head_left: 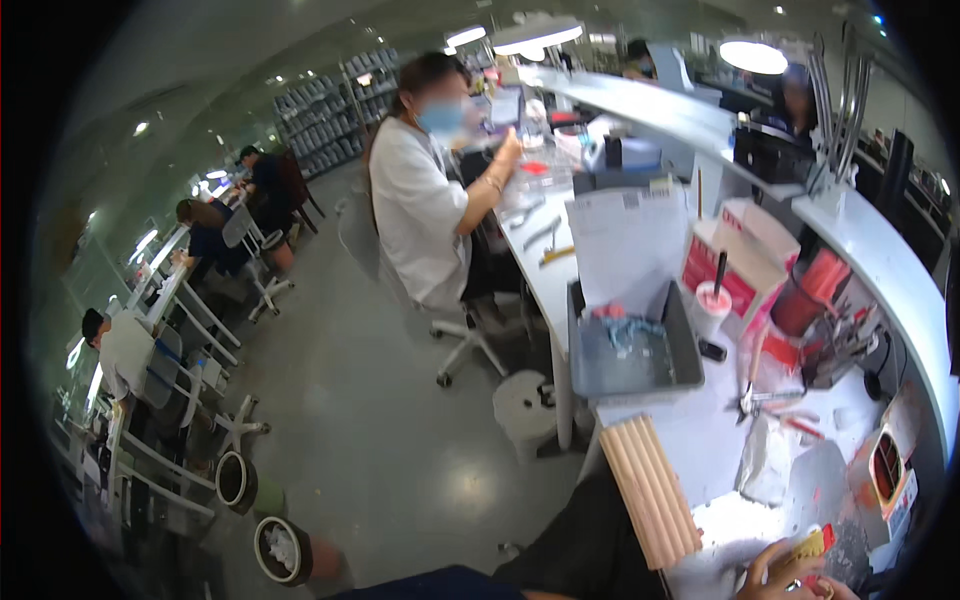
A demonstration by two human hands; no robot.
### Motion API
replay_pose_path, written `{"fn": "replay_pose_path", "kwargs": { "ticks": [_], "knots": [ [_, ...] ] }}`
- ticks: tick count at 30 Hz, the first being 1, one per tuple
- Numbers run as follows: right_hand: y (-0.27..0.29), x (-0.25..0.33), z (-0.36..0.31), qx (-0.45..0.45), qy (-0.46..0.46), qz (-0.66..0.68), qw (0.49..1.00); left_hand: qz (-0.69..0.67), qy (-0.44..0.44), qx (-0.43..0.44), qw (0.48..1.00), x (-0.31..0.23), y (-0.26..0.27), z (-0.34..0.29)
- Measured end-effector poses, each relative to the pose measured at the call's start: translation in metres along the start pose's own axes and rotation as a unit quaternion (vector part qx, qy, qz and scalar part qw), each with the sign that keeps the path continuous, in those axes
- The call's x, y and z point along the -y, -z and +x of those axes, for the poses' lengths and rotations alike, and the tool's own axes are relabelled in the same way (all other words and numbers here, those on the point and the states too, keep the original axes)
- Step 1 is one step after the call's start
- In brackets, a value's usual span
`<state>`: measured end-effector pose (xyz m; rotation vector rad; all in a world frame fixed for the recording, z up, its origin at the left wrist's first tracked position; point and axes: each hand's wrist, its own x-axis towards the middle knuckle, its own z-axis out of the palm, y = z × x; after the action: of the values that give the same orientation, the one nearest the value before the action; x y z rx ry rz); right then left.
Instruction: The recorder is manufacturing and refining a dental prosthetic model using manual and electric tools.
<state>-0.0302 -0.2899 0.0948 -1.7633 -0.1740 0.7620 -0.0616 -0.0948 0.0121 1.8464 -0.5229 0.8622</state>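
Note:
At the lower right edge, my left hand [762, 574] is closed round a small yellowish piece with a red edge [812, 544], which looks like a dental model with red wax. Part of my right hand [834, 589] shows close beside it with bent fingers. The picture's edge cuts it off, and I cannot make out what is in its fingers. Both hands are over the brightly lit front of the white bench [735, 520]. Nearby lie a crumpled clear plastic bag [766, 460] and a ribbed wooden board [650, 492] at the bench's left edge.
A grey tub [636, 350] with blue bits stands farther back, beside a pink and white box [742, 255]. Pliers [765, 398], a red-filled container [808, 295] and an open carton [885, 465] crowd the right. A masked co-worker [425, 190] sits ahead; bins [283, 550] stand on the left floor.

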Motion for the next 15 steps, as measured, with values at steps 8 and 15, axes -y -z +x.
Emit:
{"fn": "replay_pose_path", "kwargs": {
  "ticks": [8, 15],
  "knots": [
    [-0.003, -0.002, 0.004, -0.028, 0.006, -0.013, 1.0, 0.016, -0.003, -0.027, 0.999, 0.008, 0.009, 0.013],
    [0.003, -0.005, 0.003, -0.037, -0.024, 0.016, 0.999, -0.005, 0.018, -0.048, 0.999, 0.004, 0.008, 0.018]
  ]
}}
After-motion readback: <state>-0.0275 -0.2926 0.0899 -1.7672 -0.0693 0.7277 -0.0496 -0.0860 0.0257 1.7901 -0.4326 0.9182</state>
